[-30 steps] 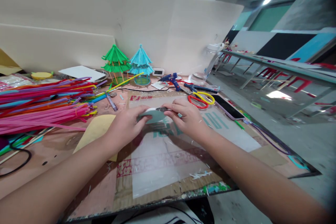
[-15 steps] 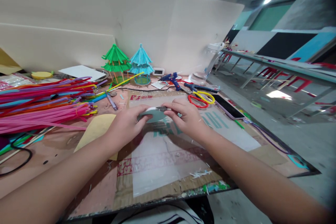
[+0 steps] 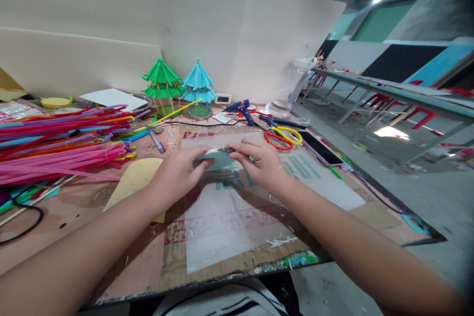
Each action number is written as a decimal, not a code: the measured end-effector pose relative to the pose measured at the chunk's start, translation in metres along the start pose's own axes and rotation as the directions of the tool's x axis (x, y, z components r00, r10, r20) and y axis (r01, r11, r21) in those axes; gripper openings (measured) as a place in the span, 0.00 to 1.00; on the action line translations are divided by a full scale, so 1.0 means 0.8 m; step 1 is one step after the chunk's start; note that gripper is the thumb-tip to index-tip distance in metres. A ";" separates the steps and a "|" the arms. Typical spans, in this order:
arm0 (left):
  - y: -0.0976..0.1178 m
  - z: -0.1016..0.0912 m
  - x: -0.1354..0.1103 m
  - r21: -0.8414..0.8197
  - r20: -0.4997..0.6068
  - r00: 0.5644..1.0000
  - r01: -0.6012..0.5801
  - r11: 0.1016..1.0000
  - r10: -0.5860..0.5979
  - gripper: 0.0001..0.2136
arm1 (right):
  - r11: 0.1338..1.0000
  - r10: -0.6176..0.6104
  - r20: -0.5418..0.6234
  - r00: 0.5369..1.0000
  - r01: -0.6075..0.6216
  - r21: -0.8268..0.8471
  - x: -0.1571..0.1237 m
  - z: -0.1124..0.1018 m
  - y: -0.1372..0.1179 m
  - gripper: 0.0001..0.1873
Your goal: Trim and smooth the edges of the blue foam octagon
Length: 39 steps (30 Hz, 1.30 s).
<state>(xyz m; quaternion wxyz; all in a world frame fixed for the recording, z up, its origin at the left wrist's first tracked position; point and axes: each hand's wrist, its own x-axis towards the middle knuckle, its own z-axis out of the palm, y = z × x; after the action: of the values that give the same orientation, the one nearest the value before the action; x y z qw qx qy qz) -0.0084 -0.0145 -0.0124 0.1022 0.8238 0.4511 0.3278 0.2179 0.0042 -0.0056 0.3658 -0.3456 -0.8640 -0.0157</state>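
Note:
Over the middle of the work surface, my left hand (image 3: 181,168) grips a pale grey-blue flat disc (image 3: 219,159) by its left edge, thumb below and fingers above. My right hand (image 3: 257,160) is closed at the disc's right side. Its thumb and fingers pinch a small dark grey piece (image 3: 224,150) against the disc's upper edge; its exact kind is too small to make out. Beneath both hands lies a translucent white sheet (image 3: 218,237) over printed cardboard. A tan rounded card (image 3: 129,182) rests beside my left forearm.
Pipe cleaners (image 3: 62,153) are heaped at left. Green (image 3: 162,81) and blue (image 3: 199,81) pavilion models stand behind. A glue gun (image 3: 242,108), scissors (image 3: 283,137) and a phone (image 3: 321,148) lie at right. Scraps (image 3: 281,242) litter the near edge.
The view has shifted slightly. Both hands keep nearly the same hold on the disc, and the dark piece stays at its upper edge.

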 end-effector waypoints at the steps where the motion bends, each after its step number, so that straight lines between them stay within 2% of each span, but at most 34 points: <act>1: 0.000 0.000 0.000 -0.002 0.000 1.000 0.000 1.000 0.000 0.12 | 1.000 0.001 0.000 1.000 -0.001 0.003 0.000 0.000 0.000 0.15; 7: 0.000 -0.001 0.001 0.000 0.005 1.000 0.002 1.000 -0.002 0.12 | 0.999 0.048 -0.004 0.999 -0.048 0.003 -0.002 0.001 0.000 0.15; 30: 0.006 -0.002 0.001 0.004 -0.002 1.000 0.010 1.000 -0.010 0.11 | 0.993 -0.064 -0.025 0.998 0.061 -0.105 0.001 0.003 -0.003 0.18; 35: 0.006 0.000 0.001 -0.005 -0.001 1.000 0.011 1.000 -0.011 0.11 | 0.997 -0.048 -0.015 0.999 0.047 -0.068 0.001 0.004 -0.004 0.18; 39: 0.001 0.000 0.003 -0.037 0.024 0.999 0.039 0.999 -0.038 0.11 | 1.000 0.012 -0.064 0.998 -0.011 0.028 0.002 0.001 -0.001 0.16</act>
<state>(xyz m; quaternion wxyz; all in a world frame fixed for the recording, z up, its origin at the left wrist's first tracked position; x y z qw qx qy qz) -0.0069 -0.0134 -0.0107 0.1292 0.8165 0.4596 0.3246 0.2161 0.0050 -0.0052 0.3982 -0.3448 -0.8499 -0.0126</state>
